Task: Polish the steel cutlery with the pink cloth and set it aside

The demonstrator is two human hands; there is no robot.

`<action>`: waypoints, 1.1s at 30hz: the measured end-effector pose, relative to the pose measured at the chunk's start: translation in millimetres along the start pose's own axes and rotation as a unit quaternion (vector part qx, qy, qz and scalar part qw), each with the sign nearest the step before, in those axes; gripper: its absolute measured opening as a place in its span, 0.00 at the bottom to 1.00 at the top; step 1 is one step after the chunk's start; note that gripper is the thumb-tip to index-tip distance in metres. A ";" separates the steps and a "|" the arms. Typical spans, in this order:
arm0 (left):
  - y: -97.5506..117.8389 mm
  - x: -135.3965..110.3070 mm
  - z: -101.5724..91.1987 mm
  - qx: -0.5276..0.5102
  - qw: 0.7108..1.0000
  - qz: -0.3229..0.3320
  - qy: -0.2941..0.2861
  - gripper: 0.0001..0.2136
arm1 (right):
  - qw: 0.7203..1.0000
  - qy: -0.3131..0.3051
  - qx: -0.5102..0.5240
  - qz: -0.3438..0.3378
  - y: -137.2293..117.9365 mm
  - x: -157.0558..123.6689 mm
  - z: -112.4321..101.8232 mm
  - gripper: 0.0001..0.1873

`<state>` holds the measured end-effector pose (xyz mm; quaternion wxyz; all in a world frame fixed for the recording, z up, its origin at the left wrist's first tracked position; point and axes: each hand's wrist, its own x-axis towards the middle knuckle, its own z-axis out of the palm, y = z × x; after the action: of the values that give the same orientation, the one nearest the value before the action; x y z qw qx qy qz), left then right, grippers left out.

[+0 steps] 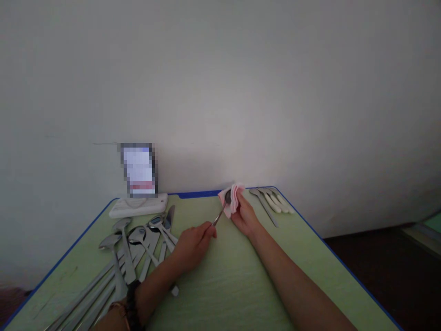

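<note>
My left hand (193, 245) pinches the handle of a metal spoon (222, 209), fingers closed round its lower end. The spoon's bowl points up and away, pressed into a pink cloth (234, 197). My right hand (244, 215) grips that cloth and holds it against the spoon's bowl. Both hands hover over the middle of a green table (241, 276) with a blue edge. A dark bracelet sits on my left wrist.
A pile of several metal spoons and knives (138, 248) lies at the left. A few pieces of cutlery (272, 202), some with pale handles, lie at the far right. A white flat stand (138, 206) with a blurred upright screen stands against the wall.
</note>
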<state>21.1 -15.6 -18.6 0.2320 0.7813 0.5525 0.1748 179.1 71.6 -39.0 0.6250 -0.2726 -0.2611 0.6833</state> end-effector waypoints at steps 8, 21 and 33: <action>-1.7 -0.7 -1.7 -0.068 0.998 -0.001 0.005 0.18 | 0.998 -0.014 -0.067 0.014 0.8 -6.6 5.1 0.12; -1.8 3.2 2.8 -0.104 0.993 -0.027 0.042 0.14 | 0.999 0.018 0.037 0.031 -3.0 -0.8 0.1 0.03; -3.9 0.2 3.8 0.034 0.999 0.024 -0.013 0.12 | 0.998 0.015 0.041 0.044 -5.3 -0.7 0.9 0.05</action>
<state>20.1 -15.0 -24.0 0.2081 0.8039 0.5364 0.1508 182.3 71.3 -34.6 0.6089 -0.2683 -0.2114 0.7159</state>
